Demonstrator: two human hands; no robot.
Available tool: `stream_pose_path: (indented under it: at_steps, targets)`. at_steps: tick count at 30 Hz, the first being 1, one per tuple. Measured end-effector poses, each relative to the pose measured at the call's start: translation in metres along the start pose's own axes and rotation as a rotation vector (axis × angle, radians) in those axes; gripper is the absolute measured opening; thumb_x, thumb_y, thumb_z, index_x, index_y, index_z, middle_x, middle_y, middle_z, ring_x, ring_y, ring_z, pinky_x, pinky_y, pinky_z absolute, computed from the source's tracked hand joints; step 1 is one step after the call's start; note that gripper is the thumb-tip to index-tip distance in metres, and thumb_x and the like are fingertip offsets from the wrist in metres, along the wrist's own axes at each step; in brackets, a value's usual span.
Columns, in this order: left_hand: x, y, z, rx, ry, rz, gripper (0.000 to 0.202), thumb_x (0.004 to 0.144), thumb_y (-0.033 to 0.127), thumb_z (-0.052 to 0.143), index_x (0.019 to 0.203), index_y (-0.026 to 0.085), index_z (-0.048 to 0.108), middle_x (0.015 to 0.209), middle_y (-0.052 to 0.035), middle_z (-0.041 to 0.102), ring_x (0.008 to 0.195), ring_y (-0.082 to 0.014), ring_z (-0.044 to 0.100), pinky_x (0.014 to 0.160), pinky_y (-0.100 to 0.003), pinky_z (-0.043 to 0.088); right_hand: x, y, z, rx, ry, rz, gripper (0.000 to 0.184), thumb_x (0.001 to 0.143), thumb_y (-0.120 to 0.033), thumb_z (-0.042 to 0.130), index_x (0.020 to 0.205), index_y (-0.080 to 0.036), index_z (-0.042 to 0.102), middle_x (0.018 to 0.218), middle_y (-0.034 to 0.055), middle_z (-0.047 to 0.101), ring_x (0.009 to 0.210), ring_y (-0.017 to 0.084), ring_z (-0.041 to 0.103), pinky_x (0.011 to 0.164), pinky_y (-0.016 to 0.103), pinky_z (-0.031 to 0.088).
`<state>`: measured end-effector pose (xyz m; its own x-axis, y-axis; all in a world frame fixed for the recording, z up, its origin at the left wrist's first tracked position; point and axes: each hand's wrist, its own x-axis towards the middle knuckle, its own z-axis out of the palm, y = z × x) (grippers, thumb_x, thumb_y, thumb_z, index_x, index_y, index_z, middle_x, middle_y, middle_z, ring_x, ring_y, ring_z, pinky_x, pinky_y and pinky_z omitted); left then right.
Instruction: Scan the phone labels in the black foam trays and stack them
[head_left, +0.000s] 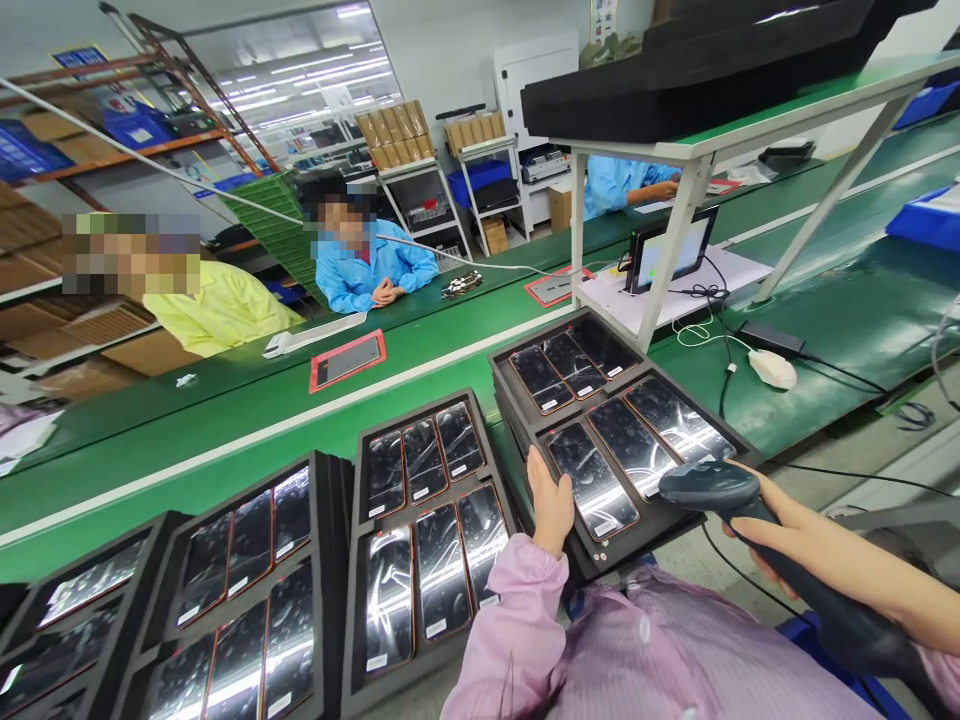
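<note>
My right hand (780, 535) is wrapped round the handle of a black barcode scanner (712, 487), whose head hangs over the near edge of a black foam tray (739, 440) of several phones. My left hand (550, 500) grips the left near edge of that same tray, thumb on top beside a phone (592, 480) with a white label. The tray sits on a stack of similar trays. My sleeves are pink.
More black trays of phones (427, 520) (240, 580) line the near side to the left. A green conveyor belt (247, 410) runs across, carrying a red-framed tablet (347, 360). Two people sit opposite. A small screen (671, 250), cables and a mouse (772, 368) lie right.
</note>
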<state>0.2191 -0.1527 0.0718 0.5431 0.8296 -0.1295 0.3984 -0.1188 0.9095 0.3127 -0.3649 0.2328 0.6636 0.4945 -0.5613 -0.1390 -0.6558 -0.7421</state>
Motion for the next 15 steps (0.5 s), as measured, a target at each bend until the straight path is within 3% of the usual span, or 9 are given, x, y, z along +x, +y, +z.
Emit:
stream_pose_path:
  at_steps: [10, 15]
  targets:
    - [-0.001, 0.007, 0.0, 0.02, -0.034, -0.01, 0.074, 0.073, 0.012, 0.044, 0.143, -0.001, 0.023, 0.152, -0.0213, 0.026, 0.144, -0.0226, 0.011, 0.119, -0.038, 0.015, -0.001, 0.01, 0.0, -0.035, 0.005, 0.001, 0.085, 0.066, -0.054, 0.05, 0.141, -0.026, 0.02, 0.052, -0.0062, 0.048, 0.047, 0.017, 0.047, 0.043, 0.025, 0.039]
    - [-0.001, 0.009, 0.0, 0.029, -0.049, -0.016, 0.075, 0.073, 0.011, 0.044, 0.144, 0.002, 0.021, 0.153, -0.0193, 0.024, 0.144, -0.0211, 0.01, 0.119, -0.037, 0.014, 0.002, 0.018, 0.007, -0.059, -0.133, 0.066, 0.099, 0.056, -0.06, 0.052, 0.14, -0.024, 0.016, 0.048, -0.0065, 0.047, 0.046, 0.019, 0.047, 0.042, 0.027, 0.041]
